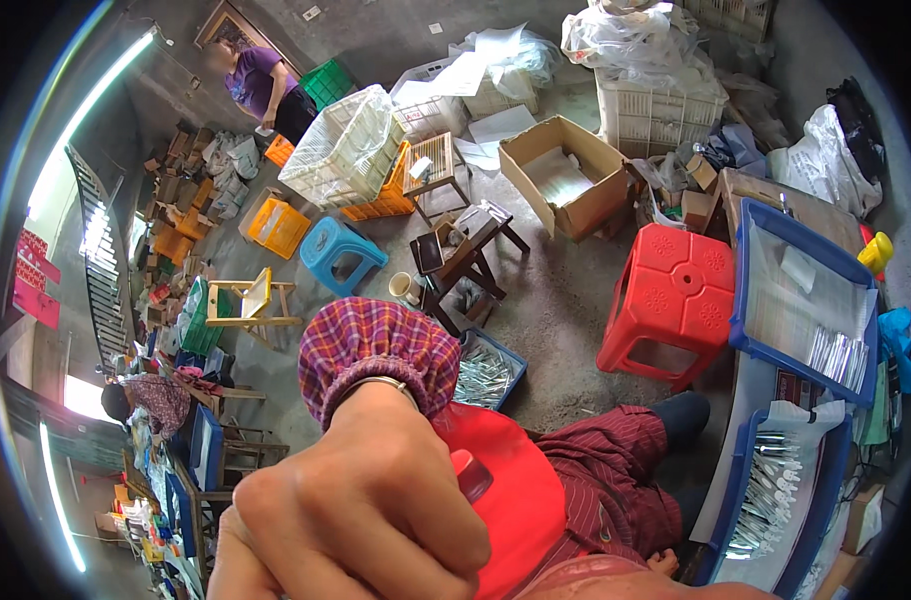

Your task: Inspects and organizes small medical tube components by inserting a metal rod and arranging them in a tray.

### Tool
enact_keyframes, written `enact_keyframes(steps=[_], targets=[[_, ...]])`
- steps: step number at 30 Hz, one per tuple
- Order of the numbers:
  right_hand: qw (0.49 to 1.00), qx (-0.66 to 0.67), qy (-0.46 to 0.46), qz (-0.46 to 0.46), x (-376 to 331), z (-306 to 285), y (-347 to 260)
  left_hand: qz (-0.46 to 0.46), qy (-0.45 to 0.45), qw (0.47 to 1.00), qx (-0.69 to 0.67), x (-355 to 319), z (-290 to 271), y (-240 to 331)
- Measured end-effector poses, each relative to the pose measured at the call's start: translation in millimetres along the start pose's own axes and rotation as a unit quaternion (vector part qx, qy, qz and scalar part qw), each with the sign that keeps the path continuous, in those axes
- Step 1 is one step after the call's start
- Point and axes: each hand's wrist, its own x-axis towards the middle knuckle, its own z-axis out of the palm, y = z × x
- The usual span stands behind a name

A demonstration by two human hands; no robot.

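My left hand (360,500) is raised very close to the camera, its back showing and the fingers curled into a fist. Whatever those fingers hold, if anything, is hidden. A bracelet (385,383) circles the wrist below a purple and orange plaid sleeve cuff (380,350). Beside the knuckles, a small dark red object (472,476) shows against my red apron (520,470); I cannot make out what it is. Low at the right, a few fingertips of my right hand (663,562) show near my striped maroon trousers (615,480); the remainder is hidden.
A red stool (670,290) stands ahead. Blue trays (740,500) of slim metallic pieces line the right side, and another small tray (515,385) lies on the floor. Beyond are a cardboard box (615,180), crates (345,140), a blue stool (340,255) and two other people (260,85).
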Motion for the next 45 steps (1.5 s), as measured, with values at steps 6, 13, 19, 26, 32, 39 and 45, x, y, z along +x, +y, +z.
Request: enact_keyframes(steps=[6, 13, 19, 26, 32, 39, 45], targets=[[1.000, -0.004, -0.016, 0.025, 2.3, -4.2, -3.0, 0.012, 0.039, 0.999, 0.026, 5.1, 11.5, -8.8], [0.999, 0.025, 0.017, 0.029, -0.6, -6.3, -11.3, 0.029, -0.016, 0.999, -0.012, 5.4, -5.6, -11.9], [0.979, -0.040, -0.174, 0.102, 11.9, -40.5, -58.1, -0.001, 0.008, 0.999, 0.032, -1.2, 0.4, -4.0], [0.975, -0.025, -0.181, 0.126, 12.1, -43.0, -57.3, 0.000, 0.109, 0.973, 0.206, 8.1, 15.4, -16.1], [0.978, -0.041, -0.173, 0.112, 12.2, -36.3, -48.4, 0.006, 0.020, 0.999, 0.025, -4.4, -4.4, -4.7], [0.982, -0.035, -0.151, 0.111, 7.0, -30.9, -40.0, 0.013, 0.025, 1.000, 0.010, -5.2, -4.5, -7.3], [0.981, -0.034, -0.163, 0.098, 8.9, -33.3, -41.5, 0.009, 0.021, 1.000, 0.014, -4.7, -0.4, -10.0]])
